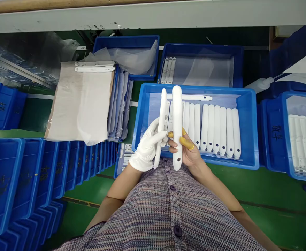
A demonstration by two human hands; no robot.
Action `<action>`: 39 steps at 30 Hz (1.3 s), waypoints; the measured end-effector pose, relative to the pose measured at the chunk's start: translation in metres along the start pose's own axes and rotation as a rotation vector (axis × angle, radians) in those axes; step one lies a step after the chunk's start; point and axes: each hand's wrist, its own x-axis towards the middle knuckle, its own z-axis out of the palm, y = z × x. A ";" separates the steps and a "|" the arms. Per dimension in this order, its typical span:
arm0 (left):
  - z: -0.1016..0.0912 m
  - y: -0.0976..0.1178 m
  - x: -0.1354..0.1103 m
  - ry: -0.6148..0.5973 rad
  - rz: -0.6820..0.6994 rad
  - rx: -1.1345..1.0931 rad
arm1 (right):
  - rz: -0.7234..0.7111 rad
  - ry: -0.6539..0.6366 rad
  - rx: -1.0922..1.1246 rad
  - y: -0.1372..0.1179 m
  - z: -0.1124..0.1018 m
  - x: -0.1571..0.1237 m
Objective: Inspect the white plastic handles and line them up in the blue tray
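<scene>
My left hand (pixel 147 146), in a white glove, is closed on a slim white plastic piece (pixel 161 122) held upright. My right hand (pixel 189 150), with yellow finger cots on some fingers, grips a second long white plastic piece (pixel 177 118), wider, with a rounded top and a small dark hole near its lower end. The two pieces stand side by side, a little apart. Both are held over the near edge of a blue tray (pixel 249 129). In that tray lies a row of similar white pieces (pixel 217 129), and another piece (pixel 194 98) lies crosswise behind them.
A second blue tray (pixel 202 47) behind holds a few narrow white pieces (pixel 168 69). Left of it is a sheet-lined blue tray (pixel 127 40). White sheets (pixel 79 101) with two pieces on top lie left. Nested blue trays (pixel 30 181) fill the lower left; a filled tray (pixel 289 139) stands right.
</scene>
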 end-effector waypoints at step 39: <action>-0.004 -0.010 -0.004 0.013 -0.047 -0.003 | 0.003 0.019 -0.066 0.001 -0.015 0.013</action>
